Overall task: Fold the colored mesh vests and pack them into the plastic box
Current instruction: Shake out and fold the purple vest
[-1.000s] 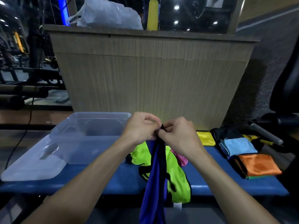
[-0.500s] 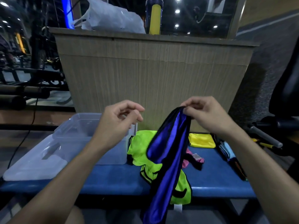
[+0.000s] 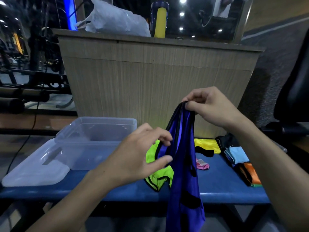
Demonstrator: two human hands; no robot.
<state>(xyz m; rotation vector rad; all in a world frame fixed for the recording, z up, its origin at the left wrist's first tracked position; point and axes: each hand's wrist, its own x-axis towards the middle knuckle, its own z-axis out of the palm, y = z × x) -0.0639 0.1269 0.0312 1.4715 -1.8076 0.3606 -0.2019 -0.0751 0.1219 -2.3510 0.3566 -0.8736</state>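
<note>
Fingers (image 3: 187, 104) of the right hand (image 3: 210, 108) pinch the top of the blue vest (image 3: 182, 164), which hangs down past the front edge of the blue surface (image 3: 117, 190). Lower down, the left hand (image 3: 138, 158) pinches the vest's black-trimmed side edge between thumb and fingertips. On the surface to the left stands the clear plastic box (image 3: 93, 141), nothing visible inside, its lid (image 3: 35, 171) lying beside it. A green vest (image 3: 158, 176) lies behind the blue one, and folded vests (image 3: 237, 156) sit at the right.
</note>
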